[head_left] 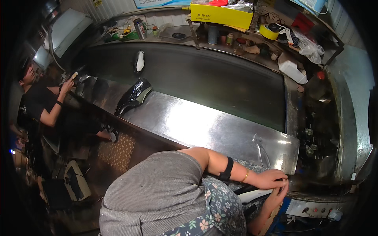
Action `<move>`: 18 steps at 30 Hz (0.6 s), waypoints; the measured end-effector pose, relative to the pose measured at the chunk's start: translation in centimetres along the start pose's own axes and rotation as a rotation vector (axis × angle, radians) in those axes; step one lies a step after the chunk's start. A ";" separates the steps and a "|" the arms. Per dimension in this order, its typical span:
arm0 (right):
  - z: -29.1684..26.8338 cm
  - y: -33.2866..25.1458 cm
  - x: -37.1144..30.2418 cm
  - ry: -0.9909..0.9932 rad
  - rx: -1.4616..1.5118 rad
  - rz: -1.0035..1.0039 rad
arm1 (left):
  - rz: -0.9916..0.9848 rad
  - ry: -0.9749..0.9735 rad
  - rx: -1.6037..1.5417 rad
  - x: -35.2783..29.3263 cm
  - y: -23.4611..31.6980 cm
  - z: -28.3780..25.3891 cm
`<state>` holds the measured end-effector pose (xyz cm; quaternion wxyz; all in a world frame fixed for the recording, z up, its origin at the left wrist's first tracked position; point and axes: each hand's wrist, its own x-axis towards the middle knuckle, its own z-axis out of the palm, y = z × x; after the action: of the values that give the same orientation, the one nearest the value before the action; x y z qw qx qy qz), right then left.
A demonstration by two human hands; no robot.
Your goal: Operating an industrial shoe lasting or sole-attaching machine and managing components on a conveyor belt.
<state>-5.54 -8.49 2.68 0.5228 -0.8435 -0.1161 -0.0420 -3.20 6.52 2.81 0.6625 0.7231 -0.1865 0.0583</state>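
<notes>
In my lap lies a shoe with a pale sole (254, 195) and a dark upper, partly hidden by my hands and flowered apron. My left hand (272, 179), on the arm with a black band and a gold bracelet, bends its fingers over the shoe's far right end. From below, my right hand (273, 198) closes around the same end, its fingertips meeting those of the left. What the fingertips pinch there is too small to make out. Lasting pliers (260, 150) of bare metal lie on the steel shelf (224, 128) just beyond my left hand.
A glossy black shoe (134, 96) lies across the shelf's left part. Another shoe (139, 62) rests pale sole up on the dark conveyor belt (197, 74). A co-worker (47, 94) sits at far left. Right of me is a control panel (315, 209) with knobs.
</notes>
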 end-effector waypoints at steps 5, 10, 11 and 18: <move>-1.1 5.1 -1.8 0.043 0.165 0.088 | -0.026 -0.363 0.123 1.0 -1.9 -1.0; -3.5 0.4 0.8 -0.250 0.301 0.187 | -0.053 -0.435 0.118 1.5 -1.7 -0.8; -3.4 0.7 1.0 -0.230 0.333 0.198 | -0.048 -0.431 0.142 1.6 -1.7 -0.9; -2.8 -0.1 2.3 -0.179 0.060 0.161 | -0.060 -0.265 0.149 1.4 -2.3 0.0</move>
<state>-3.15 -10.59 4.47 0.5371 -0.8344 -0.0953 0.0790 -1.09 6.42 1.09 0.5783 0.7768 -0.2456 -0.0438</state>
